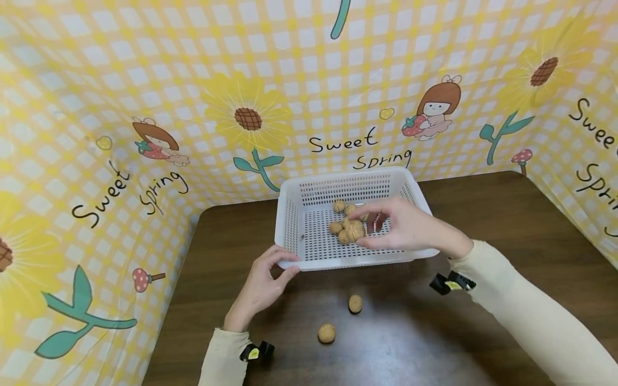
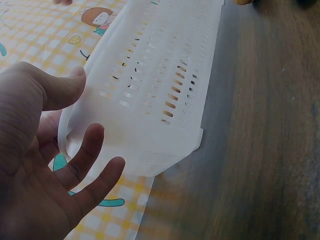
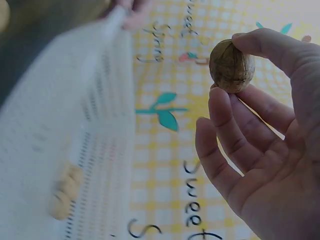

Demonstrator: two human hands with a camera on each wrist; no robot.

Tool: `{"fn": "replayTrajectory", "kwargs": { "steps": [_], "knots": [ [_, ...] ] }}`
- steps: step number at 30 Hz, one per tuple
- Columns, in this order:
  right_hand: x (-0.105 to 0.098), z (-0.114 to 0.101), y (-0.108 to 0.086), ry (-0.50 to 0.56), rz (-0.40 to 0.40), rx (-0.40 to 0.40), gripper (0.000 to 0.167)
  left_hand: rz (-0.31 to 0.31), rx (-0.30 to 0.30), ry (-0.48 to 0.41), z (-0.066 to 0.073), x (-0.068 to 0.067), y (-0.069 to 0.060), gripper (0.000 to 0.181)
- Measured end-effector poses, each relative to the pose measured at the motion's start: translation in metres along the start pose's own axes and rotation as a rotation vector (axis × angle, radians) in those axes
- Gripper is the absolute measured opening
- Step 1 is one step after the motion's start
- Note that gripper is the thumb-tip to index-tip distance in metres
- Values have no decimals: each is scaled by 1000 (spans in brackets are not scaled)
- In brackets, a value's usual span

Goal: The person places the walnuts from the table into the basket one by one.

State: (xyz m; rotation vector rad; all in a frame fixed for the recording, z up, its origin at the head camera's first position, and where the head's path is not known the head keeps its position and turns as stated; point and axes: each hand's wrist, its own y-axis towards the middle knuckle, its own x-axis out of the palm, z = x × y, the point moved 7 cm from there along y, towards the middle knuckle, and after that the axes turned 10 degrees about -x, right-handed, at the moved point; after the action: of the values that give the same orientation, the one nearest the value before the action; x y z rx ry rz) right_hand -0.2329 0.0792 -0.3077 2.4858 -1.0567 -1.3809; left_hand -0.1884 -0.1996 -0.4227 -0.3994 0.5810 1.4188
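A white perforated basket point(image 1: 289, 214) stands on the brown table with several walnuts point(image 1: 335, 228) inside. My right hand point(image 1: 398, 222) is over the basket, pinching a walnut point(image 1: 355, 230) between thumb and fingertips; the right wrist view shows this walnut point(image 3: 231, 66) held clear of the basket wall. At the basket's near left corner, my left hand point(image 1: 264, 280) grips the rim. In the left wrist view, the left hand's point(image 2: 55, 150) thumb lies on one side of the basket rim point(image 2: 64, 131), with two fingers spread beside the wall.
Two more walnuts lie on the table in front of the basket, one point(image 1: 355, 304) nearer to it and one point(image 1: 326, 333) farther left. A yellow checked cloth point(image 1: 309, 107) with printed flowers rises behind and beside the table point(image 1: 483, 321).
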Motion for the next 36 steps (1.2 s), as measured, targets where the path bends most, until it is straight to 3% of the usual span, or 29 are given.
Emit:
{"fn": "replayTrajectory", "kwargs": {
  "steps": [6, 12, 20, 26, 36],
  "knots": [
    [-21, 17, 26, -44, -30, 95, 37, 6, 18, 2, 2, -1, 0, 12],
    [-23, 48, 38, -73, -55, 186, 40, -7, -1, 2, 0, 0, -1, 11],
    [-22, 96, 51, -9, -24, 351, 45, -7, 0, -6, 2, 0, -2, 12],
    [-12, 121, 58, 23, -2, 399, 48, -5, 10, -7, 2, -1, -2, 12],
    [28, 155, 59, 23, -37, 438, 46, 4, 10, -9, 1, -1, 0, 13]
  ]
}}
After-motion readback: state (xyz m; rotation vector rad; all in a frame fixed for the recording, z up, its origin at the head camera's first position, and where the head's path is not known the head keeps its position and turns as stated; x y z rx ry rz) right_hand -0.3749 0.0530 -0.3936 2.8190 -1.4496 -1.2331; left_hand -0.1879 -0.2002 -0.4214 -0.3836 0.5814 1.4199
